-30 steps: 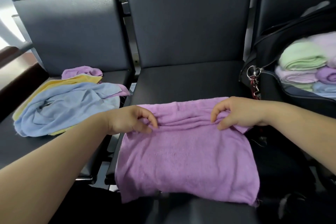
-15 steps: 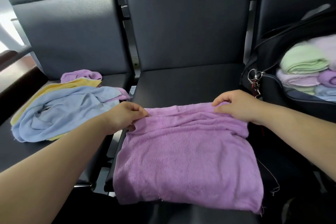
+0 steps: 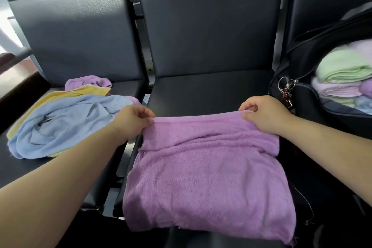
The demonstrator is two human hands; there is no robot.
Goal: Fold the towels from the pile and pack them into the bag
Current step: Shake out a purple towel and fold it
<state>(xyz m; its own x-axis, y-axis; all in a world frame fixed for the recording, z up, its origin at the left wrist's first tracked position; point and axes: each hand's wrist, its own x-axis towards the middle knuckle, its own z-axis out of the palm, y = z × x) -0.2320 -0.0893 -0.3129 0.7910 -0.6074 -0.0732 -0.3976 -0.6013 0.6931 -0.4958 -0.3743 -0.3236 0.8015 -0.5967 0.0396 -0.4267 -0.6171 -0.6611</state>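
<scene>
A purple towel (image 3: 207, 183) lies spread on the middle black seat, its near edge hanging over the seat front. My left hand (image 3: 131, 122) pinches the towel's far left corner. My right hand (image 3: 265, 113) pinches the far right corner. The far edge is lifted a little and stretched between both hands. A loose pile of towels (image 3: 66, 119), blue on top of yellow and purple, sits on the left seat. An open black bag (image 3: 314, 104) stands on the right seat and holds folded green, purple and blue towels (image 3: 342, 70).
The middle seat (image 3: 209, 92) shows bare black cushion beyond the towel, and its backrest rises behind. A key ring with a red clip (image 3: 286, 90) hangs from the bag's zipper next to my right hand. A dark armrest (image 3: 18, 88) borders the left seat.
Both hands have carried the towel's far edge further away from me and pulled it straighter. The towel now lies longer and flatter on the seat.
</scene>
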